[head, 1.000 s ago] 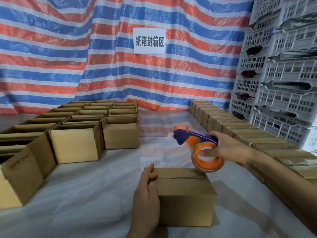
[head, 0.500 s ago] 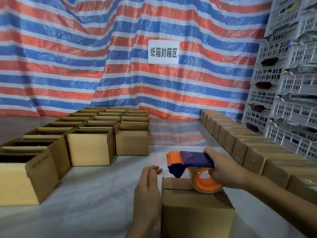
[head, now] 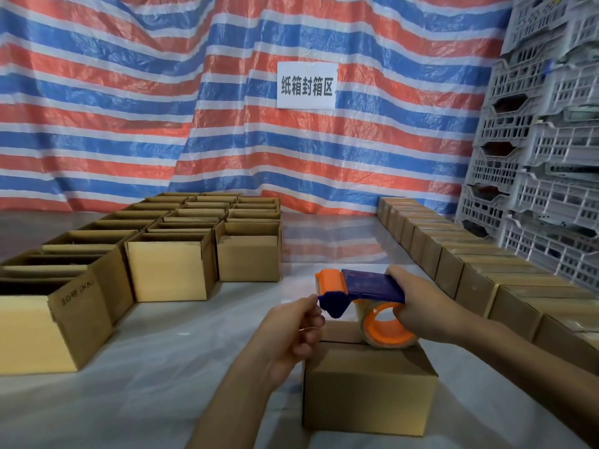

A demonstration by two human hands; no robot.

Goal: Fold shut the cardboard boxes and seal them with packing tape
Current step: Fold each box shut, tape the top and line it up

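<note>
The tape dispenser (head: 372, 284) is gripped by the curled right hand (head: 423, 307) above the lower-centre box (head: 366, 393); its front is pinched by the left hand (head: 291, 332)

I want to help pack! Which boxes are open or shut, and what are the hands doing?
front box: flaps folded shut.
left boxes: tops open.
right row of boxes: shut.
tape dispenser: held over front box.
right hand: grips tape dispenser.
left hand: fingers curled at dispenser's nose; pinch unclear.
</note>
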